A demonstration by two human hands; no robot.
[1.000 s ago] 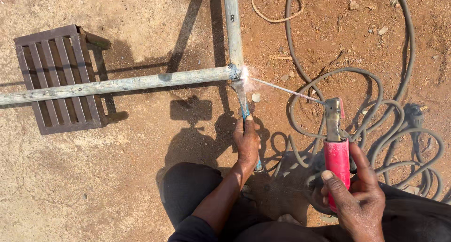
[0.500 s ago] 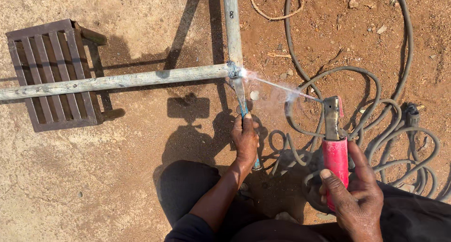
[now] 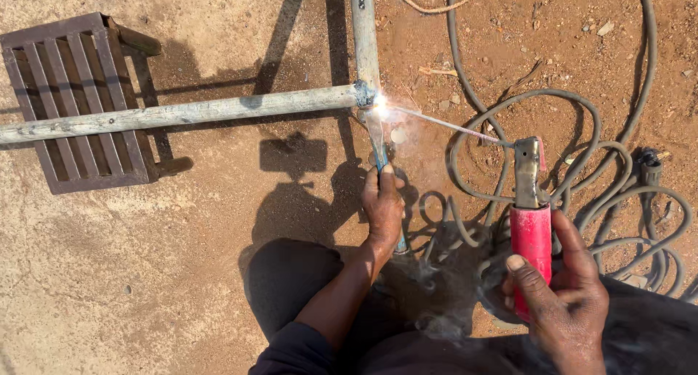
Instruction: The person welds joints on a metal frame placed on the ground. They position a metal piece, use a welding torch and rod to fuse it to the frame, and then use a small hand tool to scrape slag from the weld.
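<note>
Two-handed, worked low over the dirt: clamped the left hand with fingers curled round the long pipe just below the sparking joint with the crosswise pipe, wrapped the right hand shut on the red electrode holder, touched the rod tip there. Best done, probably, by bracing that pipe steady and keeping the tip close, clear of the coiled cables.

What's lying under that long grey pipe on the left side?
The long grey pipe crosses over a slatted brown metal stool, which sits on sandy ground. The pipe hides a strip of the slats, and the ground beneath the stool is covered.
</note>
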